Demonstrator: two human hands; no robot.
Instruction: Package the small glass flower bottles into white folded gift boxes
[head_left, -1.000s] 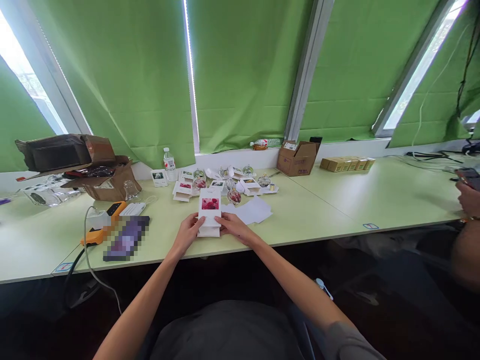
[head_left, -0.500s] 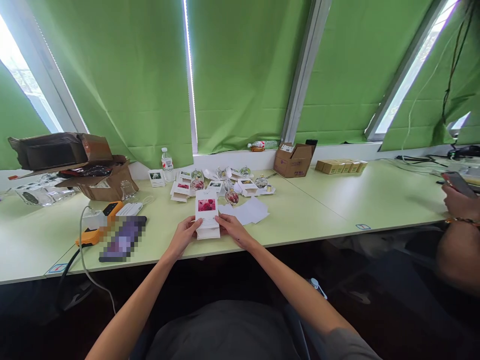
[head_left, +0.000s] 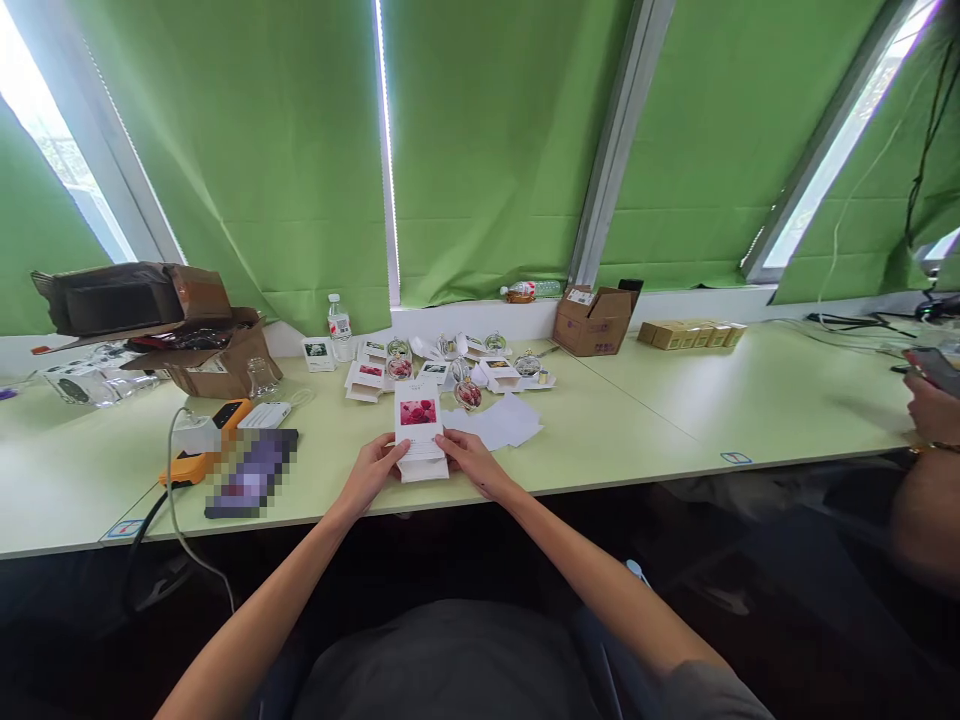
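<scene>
A small white carton (head_left: 418, 425) with a picture of red roses is held between both hands above the table's front part. My left hand (head_left: 371, 470) grips its left side, thumb on the front face. On the opposite side, my right hand (head_left: 474, 462) pinches the lower right edge, with the fingers partly hidden behind. A flap hangs folded at the carton's bottom end. Just beyond lie several round glass ornaments, one with red filling (head_left: 468, 394), among more white cartons (head_left: 366, 377). White paper sheets (head_left: 508, 420) rest right of the held carton.
On the left are open brown boxes (head_left: 217, 370), an orange device (head_left: 187, 468) with a cable, and a blurred phone (head_left: 251, 475). A plastic bottle (head_left: 340, 328) and brown carton (head_left: 596, 320) stand at the back. Another person's hand (head_left: 930, 405) holds a phone at far right.
The view has shifted slightly, so the whole scene sits a little further right. Both hands keep the same hold on the carton.
</scene>
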